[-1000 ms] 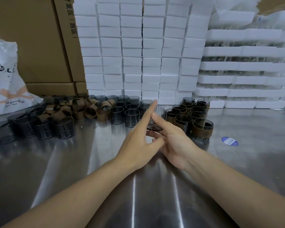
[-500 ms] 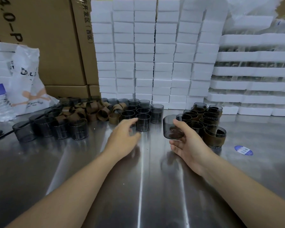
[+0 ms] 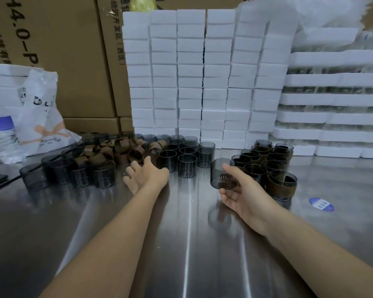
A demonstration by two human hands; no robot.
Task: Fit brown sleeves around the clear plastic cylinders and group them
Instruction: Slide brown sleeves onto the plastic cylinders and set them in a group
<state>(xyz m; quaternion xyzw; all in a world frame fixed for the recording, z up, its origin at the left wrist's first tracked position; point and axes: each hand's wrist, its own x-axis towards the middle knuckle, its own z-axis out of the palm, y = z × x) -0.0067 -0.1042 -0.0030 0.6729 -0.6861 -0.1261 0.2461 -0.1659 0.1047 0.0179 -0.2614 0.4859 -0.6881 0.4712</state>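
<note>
Right hand (image 3: 242,195) grips one cylinder (image 3: 221,174); left hand (image 3: 145,175) holds none.

On the table (image 3: 181,244) I see a heap of loose sleeves (image 3: 121,150) left of centre, with a row of bare cylinders (image 3: 73,172) before it, a cluster of bare cylinders (image 3: 186,160) just to its right, and the left hand (image 3: 145,176) just before the heap. Right of that cluster I have the right hand (image 3: 243,194) gripping the held cylinder (image 3: 221,175) above the table, with the sleeved cylinders (image 3: 267,162) grouped just beyond it and a sticker (image 3: 321,204) near their front right. Behind everything stand stacked foam blocks (image 3: 192,78) in the middle, foam trays (image 3: 336,100) to the right and cardboard boxes (image 3: 63,50) to the left, with a bag (image 3: 41,117) and a bottle (image 3: 0,134) before the boxes.
</note>
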